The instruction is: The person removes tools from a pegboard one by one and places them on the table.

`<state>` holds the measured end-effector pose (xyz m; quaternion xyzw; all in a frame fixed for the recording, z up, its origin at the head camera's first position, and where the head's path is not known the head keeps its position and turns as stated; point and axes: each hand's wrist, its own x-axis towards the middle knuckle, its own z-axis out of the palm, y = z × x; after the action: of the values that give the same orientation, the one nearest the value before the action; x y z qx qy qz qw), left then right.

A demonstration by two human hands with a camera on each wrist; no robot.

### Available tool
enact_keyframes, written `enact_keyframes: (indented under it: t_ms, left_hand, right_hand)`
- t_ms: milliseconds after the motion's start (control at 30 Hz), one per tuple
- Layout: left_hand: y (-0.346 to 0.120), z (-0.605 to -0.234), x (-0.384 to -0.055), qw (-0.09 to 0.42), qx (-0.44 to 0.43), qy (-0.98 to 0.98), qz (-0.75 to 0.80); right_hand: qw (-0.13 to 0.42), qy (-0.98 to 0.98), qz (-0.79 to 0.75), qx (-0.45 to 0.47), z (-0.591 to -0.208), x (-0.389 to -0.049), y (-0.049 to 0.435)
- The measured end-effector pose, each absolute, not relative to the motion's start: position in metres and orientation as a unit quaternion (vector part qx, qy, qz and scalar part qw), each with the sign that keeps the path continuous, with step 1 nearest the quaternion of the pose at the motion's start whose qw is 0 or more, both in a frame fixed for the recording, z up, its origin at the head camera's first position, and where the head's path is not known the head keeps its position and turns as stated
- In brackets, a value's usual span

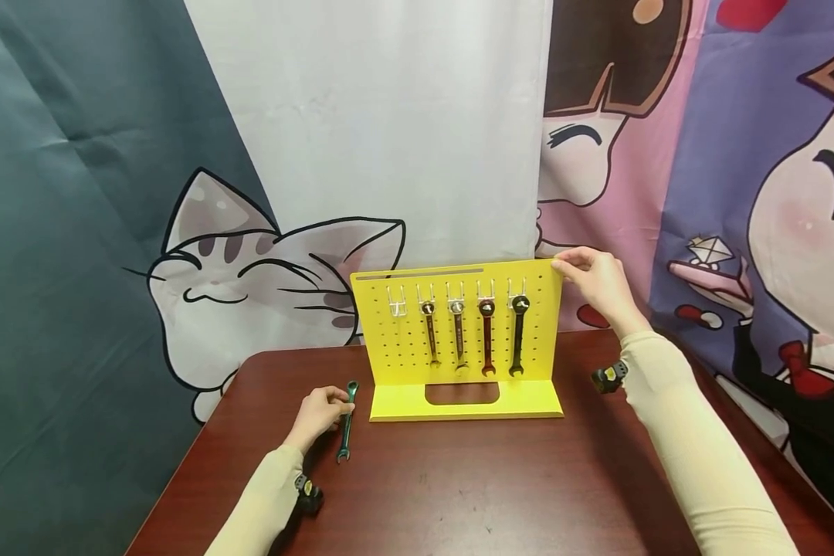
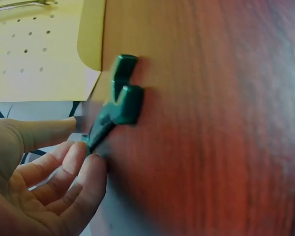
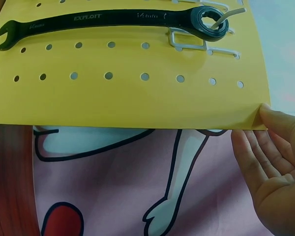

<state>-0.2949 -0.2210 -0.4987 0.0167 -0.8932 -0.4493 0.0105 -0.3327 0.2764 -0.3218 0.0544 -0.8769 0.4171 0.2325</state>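
My left hand [image 1: 320, 415] pinches a green combination wrench [image 1: 346, 432] at the left of the yellow pegboard [image 1: 538, 332]. In the left wrist view, its open jaw end points away from the fingers, close over the tabletop. My right hand [image 1: 598, 286] grips the pegboard's upper right corner, thumb on the front face and fingers behind. Four wrenches hang on wire hooks: a black wrench [image 1: 519, 340] nearest the right hand, a dark red wrench [image 1: 487, 340], and two slimmer ones, a wrench [image 1: 459, 340] and another wrench [image 1: 430, 336]. The leftmost hook [image 1: 397, 303] bears nothing.
The pegboard stands on its own yellow base [image 1: 396, 403], which has an oval cutout, on a dark red wooden table [image 1: 472, 486]. Behind it hangs a cartoon-printed curtain [image 1: 417, 116]. Each forearm wears a small black wrist camera, such as the right wrist camera [image 1: 608, 377].
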Motion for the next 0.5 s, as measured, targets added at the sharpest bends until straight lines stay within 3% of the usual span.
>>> enact_keyframes:
  t_ms: [167, 500]
  left_hand:
    - [-0.217, -0.491, -0.302, 0.037, -0.020, -0.899, -0.436]
    - [-0.197, -0.475, -0.308, 0.043, -0.061, -0.896, -0.437]
  right_hand:
    - [0.239, -0.875, 0.418, 0.052, -0.319, -0.333, 0.277]
    - [0.236, -0.878, 0.414, 0.057, -0.322, -0.334, 0.277]
